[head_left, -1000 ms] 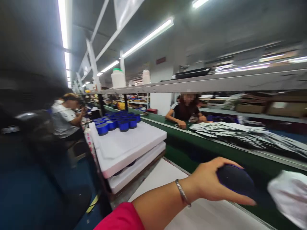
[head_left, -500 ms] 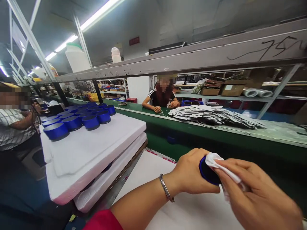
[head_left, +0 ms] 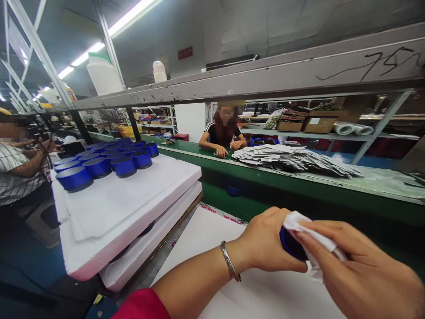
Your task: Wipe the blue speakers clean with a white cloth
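My left hand (head_left: 268, 241), with a silver bracelet at the wrist, is wrapped around a blue cylinder (head_left: 290, 244). Its dark round end faces right, and most of its body is hidden by my fingers. In my right hand (head_left: 358, 261) a crumpled white cloth (head_left: 299, 220) is pinched between thumb and fingers. The cloth lies against the upper rim of the cylinder. Both hands are over a white sheet (head_left: 199, 239) on the work surface. To the left, several similar blue cylinders (head_left: 123, 166) stand in rows on a stack of white foam boards (head_left: 133, 201).
Beyond the sheet runs a green conveyor belt (head_left: 212, 188) with one blue piece (head_left: 233, 191) on it. A person (head_left: 224, 133) sits across, near a heap of white strips (head_left: 282, 156). A grey shelf beam (head_left: 239, 86) crosses overhead. Another person (head_left: 20, 164) is at far left.
My hands and the cylinder have shifted slightly right in view, and the cloth has moved a little along the rim. The blue piece on the belt shows more clearly. The seated person's hand has moved.
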`<action>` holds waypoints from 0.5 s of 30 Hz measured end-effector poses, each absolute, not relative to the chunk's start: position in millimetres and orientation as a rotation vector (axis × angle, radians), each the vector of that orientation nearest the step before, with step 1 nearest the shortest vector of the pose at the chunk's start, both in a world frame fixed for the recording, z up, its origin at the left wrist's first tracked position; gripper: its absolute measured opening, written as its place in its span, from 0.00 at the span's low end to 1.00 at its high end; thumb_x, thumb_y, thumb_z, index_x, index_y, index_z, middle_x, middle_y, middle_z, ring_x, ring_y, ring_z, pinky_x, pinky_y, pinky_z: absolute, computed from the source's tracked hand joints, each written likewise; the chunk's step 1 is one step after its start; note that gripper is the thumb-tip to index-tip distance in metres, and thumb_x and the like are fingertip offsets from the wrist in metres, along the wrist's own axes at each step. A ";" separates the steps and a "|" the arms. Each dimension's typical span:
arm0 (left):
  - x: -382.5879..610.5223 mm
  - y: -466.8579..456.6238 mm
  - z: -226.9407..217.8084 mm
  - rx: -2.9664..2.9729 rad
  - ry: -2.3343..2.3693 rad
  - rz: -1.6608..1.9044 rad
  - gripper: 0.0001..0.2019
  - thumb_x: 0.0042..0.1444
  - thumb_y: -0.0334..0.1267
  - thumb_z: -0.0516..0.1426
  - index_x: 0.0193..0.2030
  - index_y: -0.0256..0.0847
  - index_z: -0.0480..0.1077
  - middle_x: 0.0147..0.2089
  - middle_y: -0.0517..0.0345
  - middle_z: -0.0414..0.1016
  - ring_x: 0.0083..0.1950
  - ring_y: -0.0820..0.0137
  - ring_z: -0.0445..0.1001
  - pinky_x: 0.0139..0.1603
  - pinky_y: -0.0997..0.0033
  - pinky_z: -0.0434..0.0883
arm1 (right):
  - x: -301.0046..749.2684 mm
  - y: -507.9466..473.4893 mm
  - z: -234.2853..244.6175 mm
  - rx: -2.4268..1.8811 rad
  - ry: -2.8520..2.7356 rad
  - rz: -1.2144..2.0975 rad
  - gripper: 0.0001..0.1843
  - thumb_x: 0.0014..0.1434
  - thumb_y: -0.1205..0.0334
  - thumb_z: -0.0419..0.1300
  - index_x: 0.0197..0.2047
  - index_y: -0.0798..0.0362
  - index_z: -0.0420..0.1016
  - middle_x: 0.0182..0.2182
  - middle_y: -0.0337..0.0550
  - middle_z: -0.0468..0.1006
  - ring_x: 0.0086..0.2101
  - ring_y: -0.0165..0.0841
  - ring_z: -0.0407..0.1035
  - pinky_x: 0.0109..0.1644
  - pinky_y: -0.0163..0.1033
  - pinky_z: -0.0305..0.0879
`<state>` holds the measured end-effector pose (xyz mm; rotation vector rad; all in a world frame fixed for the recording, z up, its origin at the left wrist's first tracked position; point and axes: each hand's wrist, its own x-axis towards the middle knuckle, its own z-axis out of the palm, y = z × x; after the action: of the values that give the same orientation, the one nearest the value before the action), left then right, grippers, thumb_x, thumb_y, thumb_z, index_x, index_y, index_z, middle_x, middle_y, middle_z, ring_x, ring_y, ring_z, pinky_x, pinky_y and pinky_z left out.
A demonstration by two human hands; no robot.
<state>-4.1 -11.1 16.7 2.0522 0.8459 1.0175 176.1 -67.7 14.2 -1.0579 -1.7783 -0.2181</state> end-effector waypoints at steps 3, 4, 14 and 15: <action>-4.8 -9.4 15.0 2.050 0.841 1.012 0.28 0.39 0.39 0.78 0.47 0.49 0.74 0.50 0.56 0.82 0.57 0.53 0.83 0.63 0.53 0.85 | 174.9 -69.5 14.5 -1.103 -1.727 -0.215 0.16 0.84 0.42 0.63 0.54 0.38 0.90 0.49 0.39 0.87 0.42 0.40 0.84 0.41 0.41 0.81; -5.1 -8.3 13.9 2.031 0.835 1.029 0.30 0.38 0.38 0.78 0.48 0.48 0.75 0.52 0.55 0.82 0.58 0.53 0.83 0.65 0.53 0.84 | 174.8 -69.3 14.7 -1.045 -1.818 -0.164 0.15 0.85 0.44 0.63 0.57 0.37 0.90 0.50 0.39 0.87 0.43 0.40 0.85 0.43 0.40 0.82; -4.9 -7.9 14.0 1.892 0.921 0.946 0.35 0.31 0.39 0.80 0.47 0.48 0.73 0.51 0.57 0.78 0.54 0.55 0.78 0.59 0.56 0.80 | 199.1 -50.1 -9.5 -1.295 -1.631 -0.149 0.30 0.77 0.28 0.61 0.46 0.42 0.93 0.39 0.48 0.85 0.37 0.47 0.82 0.29 0.42 0.75; -6.6 -8.1 15.3 1.884 0.920 0.983 0.34 0.32 0.39 0.80 0.48 0.47 0.74 0.52 0.56 0.78 0.54 0.55 0.78 0.60 0.56 0.79 | 198.1 -50.6 -12.8 -1.302 -1.622 -0.136 0.30 0.77 0.28 0.61 0.46 0.42 0.93 0.39 0.49 0.84 0.38 0.48 0.82 0.31 0.43 0.76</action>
<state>-6.6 -8.1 15.3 1.8838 0.9204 0.9828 198.1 -50.6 -12.8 -1.3015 -1.6224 -0.1362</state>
